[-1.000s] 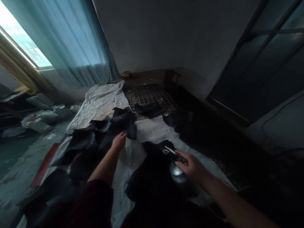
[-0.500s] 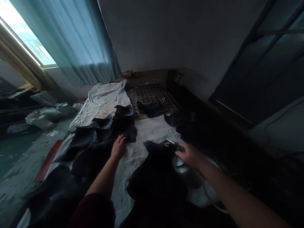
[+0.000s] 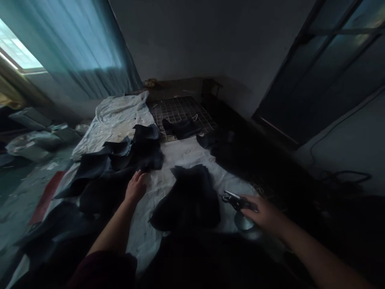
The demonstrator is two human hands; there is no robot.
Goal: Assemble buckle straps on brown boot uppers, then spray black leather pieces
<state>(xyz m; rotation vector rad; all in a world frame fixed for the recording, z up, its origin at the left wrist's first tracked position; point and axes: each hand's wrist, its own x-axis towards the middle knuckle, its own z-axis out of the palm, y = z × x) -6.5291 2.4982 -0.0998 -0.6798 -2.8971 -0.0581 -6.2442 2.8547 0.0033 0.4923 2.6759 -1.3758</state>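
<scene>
My right hand [image 3: 261, 209] is wrapped round the handle of a spray gun [image 3: 235, 198], its silver nozzle aimed to the left and a round metal cup [image 3: 244, 222] hanging below. Just left of the nozzle a black sheet piece [image 3: 189, 196] with cut, curved edges lies on a pale cloth [image 3: 177, 152]. With fingers stretched out, my left hand [image 3: 136, 187] is at the edge of the overlapping black pieces [image 3: 102, 196] on the left; whether it touches them I cannot tell. Nothing shows in it.
More black pieces [image 3: 222, 148] lie at the right edge of the cloth. Behind, one black piece [image 3: 182, 127] rests on a wire mesh [image 3: 174, 107] beside a crumpled whitish sheet [image 3: 120, 116]. A red board [image 3: 48, 196] borders the left side. A dark door [image 3: 303, 88] stands right.
My right hand has moved the spray gun right and nearer to me, away from over the middle black piece. My left hand has drawn slightly nearer and left. The view has shifted.
</scene>
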